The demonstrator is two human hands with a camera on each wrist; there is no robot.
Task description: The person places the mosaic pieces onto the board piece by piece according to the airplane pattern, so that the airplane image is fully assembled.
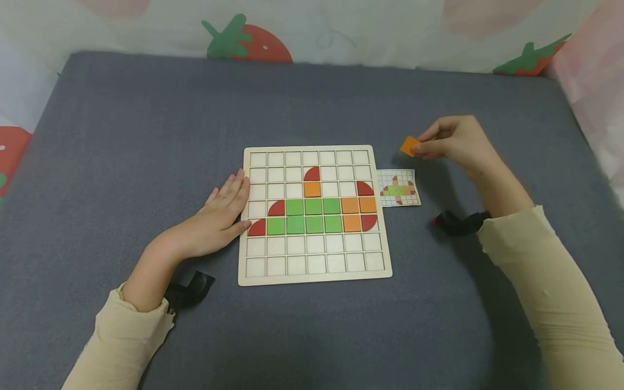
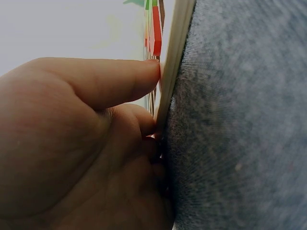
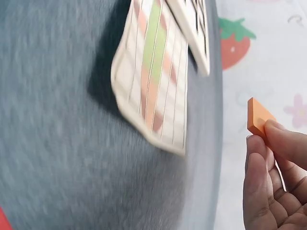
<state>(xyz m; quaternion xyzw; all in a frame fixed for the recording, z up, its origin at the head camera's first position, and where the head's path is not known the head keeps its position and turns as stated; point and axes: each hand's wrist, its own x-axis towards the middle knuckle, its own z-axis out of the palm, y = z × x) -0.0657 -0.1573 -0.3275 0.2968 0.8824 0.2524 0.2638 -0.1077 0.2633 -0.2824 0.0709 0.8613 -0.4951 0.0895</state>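
Observation:
A pale wooden grid board [image 1: 315, 281] lies flat, with green, orange and red tiles in its middle rows. My left hand [image 1: 207, 227] rests along the board's left edge, fingers straight and thumb at a red quarter-round tile [image 1: 257, 227]. In the left wrist view the thumb touches the board's rim [image 2: 175, 62]. Held up beyond the board's right side, an orange square tile [image 1: 409, 146] is pinched between thumb and fingers of my right hand [image 1: 455, 143]. The right wrist view shows the tile [image 3: 259, 117] at the fingertips.
A small printed pattern card [image 1: 400, 188] sticks out at the board's right edge, its corner lifted in the right wrist view. Black wrist-worn devices [image 1: 190, 291] hang near both wrists. A grey cloth [image 1: 146, 124] covers the table, and a strawberry-print curtain [image 1: 370, 32] hangs behind.

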